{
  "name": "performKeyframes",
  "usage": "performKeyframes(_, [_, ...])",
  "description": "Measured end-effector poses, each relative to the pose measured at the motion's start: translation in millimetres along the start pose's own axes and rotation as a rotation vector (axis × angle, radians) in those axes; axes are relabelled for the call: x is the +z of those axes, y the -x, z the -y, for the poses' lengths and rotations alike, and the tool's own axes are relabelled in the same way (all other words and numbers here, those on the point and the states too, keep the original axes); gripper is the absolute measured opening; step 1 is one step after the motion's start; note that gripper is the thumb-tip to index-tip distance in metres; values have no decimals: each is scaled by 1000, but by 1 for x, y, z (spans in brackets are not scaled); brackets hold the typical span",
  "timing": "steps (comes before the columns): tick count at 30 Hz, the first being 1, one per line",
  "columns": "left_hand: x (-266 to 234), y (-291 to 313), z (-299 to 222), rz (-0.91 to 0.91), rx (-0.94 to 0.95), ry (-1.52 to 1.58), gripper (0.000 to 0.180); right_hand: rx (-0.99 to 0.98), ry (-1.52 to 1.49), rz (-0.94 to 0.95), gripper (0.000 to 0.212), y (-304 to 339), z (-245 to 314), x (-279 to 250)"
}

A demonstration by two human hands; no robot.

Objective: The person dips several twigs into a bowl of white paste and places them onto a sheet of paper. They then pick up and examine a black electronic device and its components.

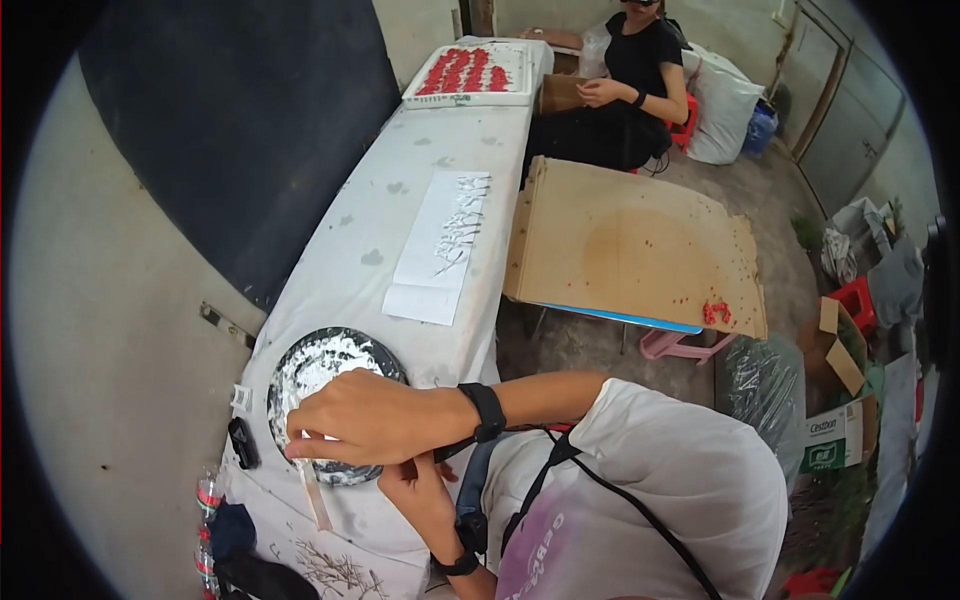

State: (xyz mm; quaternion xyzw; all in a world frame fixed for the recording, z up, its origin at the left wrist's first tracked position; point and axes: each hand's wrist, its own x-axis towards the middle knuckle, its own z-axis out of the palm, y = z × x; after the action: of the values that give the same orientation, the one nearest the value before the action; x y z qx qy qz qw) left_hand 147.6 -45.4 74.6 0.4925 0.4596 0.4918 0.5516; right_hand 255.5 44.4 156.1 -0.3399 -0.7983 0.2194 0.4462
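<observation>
My right hand (375, 420) reaches across a round black dish (388, 352) smeared with white paste (325, 358). Its fingers are closed on a pale flat stick (314, 495), which hangs down past the dish's near rim. Just below the right wrist is my left hand (418, 497), its fingers pinched together. Whatever it pinches is hidden or too small to make out. Bare thin twigs (338, 572) lie loose at the table's lower end. Beyond the dish, a white sheet (420, 300) carries a row of twigs with white tips (465, 220).
A white tray (415, 101) of red pieces stands at the table's far end, near a seated person (640, 90). Right of the table is a cardboard sheet (640, 240) with red bits. A black object (242, 443) and plastic bottles (207, 495) sit along the left edge.
</observation>
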Motion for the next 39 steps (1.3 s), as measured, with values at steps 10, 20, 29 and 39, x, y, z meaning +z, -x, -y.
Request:
performKeyframes(10, [17, -35, 10, 63, -99, -74, 22, 105, 63, 123, 40, -8, -18, -18])
performKeyframes(20, [2, -54, 0, 80, 33, -177, 23, 124, -170, 114, 43, -19, -26, 7])
performKeyframes(29, [7, -51, -14, 17, 50, -472, 26, 132, -29, 119, 49, -21, -35, 7])
performKeyframes(39, [20, -43, 14, 36, -37, 94, 40, 125, -126, 117, 49, -31, -27, 13])
